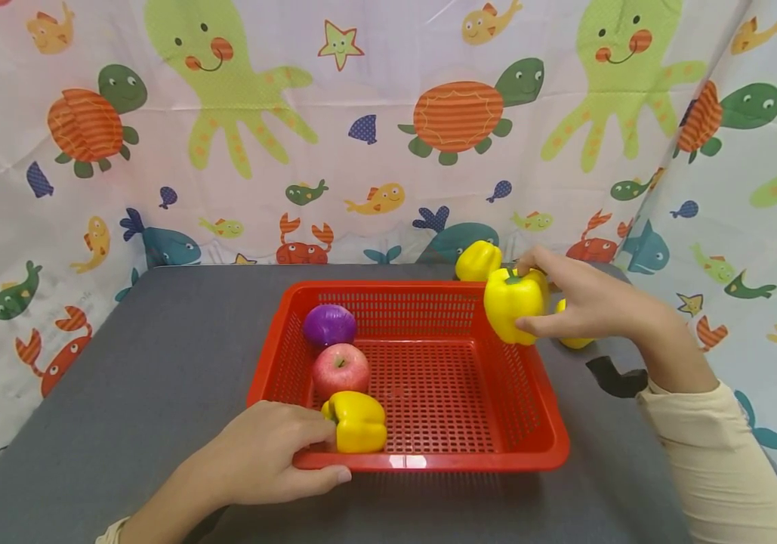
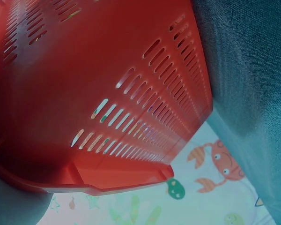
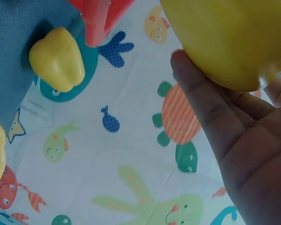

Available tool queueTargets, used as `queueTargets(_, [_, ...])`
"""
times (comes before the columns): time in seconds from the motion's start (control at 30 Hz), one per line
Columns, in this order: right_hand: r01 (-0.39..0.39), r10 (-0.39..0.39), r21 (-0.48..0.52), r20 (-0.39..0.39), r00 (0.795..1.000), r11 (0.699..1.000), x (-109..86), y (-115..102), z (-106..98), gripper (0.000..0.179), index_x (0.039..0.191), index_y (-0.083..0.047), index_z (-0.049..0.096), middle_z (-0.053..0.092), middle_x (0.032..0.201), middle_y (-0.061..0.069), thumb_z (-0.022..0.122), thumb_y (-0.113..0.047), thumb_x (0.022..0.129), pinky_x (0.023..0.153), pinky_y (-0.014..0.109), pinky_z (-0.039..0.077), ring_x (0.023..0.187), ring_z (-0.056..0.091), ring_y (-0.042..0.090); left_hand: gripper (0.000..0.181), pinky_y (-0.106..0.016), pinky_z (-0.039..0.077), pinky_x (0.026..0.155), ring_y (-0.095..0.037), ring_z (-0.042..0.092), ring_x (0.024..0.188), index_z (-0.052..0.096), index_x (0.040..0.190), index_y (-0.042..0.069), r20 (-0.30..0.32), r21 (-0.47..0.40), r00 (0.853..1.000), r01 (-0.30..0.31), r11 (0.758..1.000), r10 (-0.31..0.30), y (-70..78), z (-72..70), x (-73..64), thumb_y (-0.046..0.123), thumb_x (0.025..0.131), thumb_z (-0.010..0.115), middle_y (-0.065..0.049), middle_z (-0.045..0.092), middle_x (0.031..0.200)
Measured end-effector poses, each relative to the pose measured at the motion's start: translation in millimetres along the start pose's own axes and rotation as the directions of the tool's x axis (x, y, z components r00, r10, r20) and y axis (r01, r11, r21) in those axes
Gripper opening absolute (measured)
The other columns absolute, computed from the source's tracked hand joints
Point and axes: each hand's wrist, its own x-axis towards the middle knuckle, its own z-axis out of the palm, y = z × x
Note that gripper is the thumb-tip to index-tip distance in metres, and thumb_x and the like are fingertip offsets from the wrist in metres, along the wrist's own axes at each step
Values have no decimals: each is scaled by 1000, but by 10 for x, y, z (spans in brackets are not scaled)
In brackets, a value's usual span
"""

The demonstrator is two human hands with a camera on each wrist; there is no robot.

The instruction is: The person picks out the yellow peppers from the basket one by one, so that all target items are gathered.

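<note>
My right hand (image 1: 581, 298) holds a yellow bell pepper (image 1: 513, 306) between thumb and fingers, over the right side of the red basket (image 1: 422, 461). In the right wrist view that pepper (image 3: 239, 42) fills the upper right, against the fingers. At the basket's near left corner, my left hand (image 1: 272, 453) grips the rim, thumb outside along the front. Just beside its fingertips, another yellow pepper (image 1: 361, 423) lies inside the basket. Behind that are a pink-red apple (image 1: 340, 369) and a glossy, round purple vegetable (image 1: 330, 325), lined up along the left wall.
One yellow pepper (image 1: 478, 261) sits behind the basket's far right corner; another (image 1: 575, 336) is partly hidden behind my right hand. A dark curved piece (image 1: 615, 378) lies on the grey table (image 1: 184, 340) at the right. A curtain (image 1: 361, 98) printed with sea animals hangs around the table.
</note>
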Motion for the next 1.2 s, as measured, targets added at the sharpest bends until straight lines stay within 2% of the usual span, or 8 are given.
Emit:
queueTargets(0.23, [-45, 49, 29, -153, 987, 999, -149, 146, -43, 56, 119, -11, 49, 59, 110, 3, 87, -17, 78, 78, 43, 50, 100, 55, 25, 32, -19, 39, 54, 3, 42, 58, 51, 78, 35, -5, -10, 1000, -6, 1000, 6, 2, -1, 0, 63, 91, 59, 24, 41, 66])
queueTargets(0.5, [-86, 93, 43, -203, 975, 995, -287, 299, -74, 60, 126, -4, 44, 54, 121, 11, 83, -10, 80, 83, 11, 41, 111, 54, 34, 32, -19, 40, 55, 3, 42, 58, 51, 78, 35, 4, -11, 1000, 7, 1000, -7, 7, -5, -6, 63, 91, 60, 24, 41, 66])
queueTargets(0.67, [-69, 80, 56, -218, 973, 996, -332, 383, -45, 61, 126, -1, 41, 50, 127, 14, 81, -6, 80, 85, 4, 35, 114, 50, 36, 33, -19, 39, 54, 3, 41, 58, 50, 78, 35, -8, 7, 1000, -2, 1000, 2, 4, -4, -11, 63, 91, 60, 24, 40, 66])
queueTargets(0.73, [-66, 76, 54, -224, 972, 996, -341, 404, -23, 61, 126, -1, 40, 49, 127, 15, 81, -5, 80, 90, 12, 41, 114, 50, 37, 33, -19, 39, 54, 3, 41, 58, 50, 77, 35, -9, 6, 1000, -3, 1000, 3, 4, -4, -14, 63, 91, 60, 24, 40, 66])
queueTargets(0.83, [-86, 93, 39, -233, 968, 996, -349, 434, 24, 63, 126, -1, 39, 48, 125, 18, 82, -5, 79, 94, 41, 50, 112, 51, 41, 33, -18, 39, 54, 4, 41, 58, 50, 77, 35, -11, 2, 1000, -5, 1000, 5, 2, -4, -12, 63, 91, 60, 24, 40, 66])
queueTargets(0.93, [-118, 121, 29, -241, 963, 993, -346, 467, 77, 64, 125, 0, 39, 50, 122, 21, 83, -5, 78, 89, 66, 45, 110, 52, 43, 32, -18, 38, 53, 4, 40, 57, 51, 77, 35, -23, 11, 1000, -15, 1000, 16, -2, 3, -9, 63, 91, 60, 25, 39, 66])
queueTargets(1.0, [-150, 148, 12, -249, 957, 989, -336, 499, 111, 64, 124, -1, 41, 53, 119, 19, 84, -7, 77, 88, 64, 46, 107, 53, 40, 32, -18, 37, 53, 4, 39, 57, 50, 77, 35, -33, 22, 999, -27, 999, 28, -7, 8, -6, 62, 91, 60, 24, 38, 66])
queueTargets(1.2, [-168, 154, -35, -260, 953, 985, -295, 620, 174, 63, 121, -2, 45, 55, 111, 15, 88, -17, 77, 81, 56, 49, 100, 52, 32, 34, -17, 36, 53, 4, 38, 56, 48, 76, 35, -39, 30, 999, -36, 999, 37, -12, 13, -2, 63, 91, 60, 24, 36, 65])
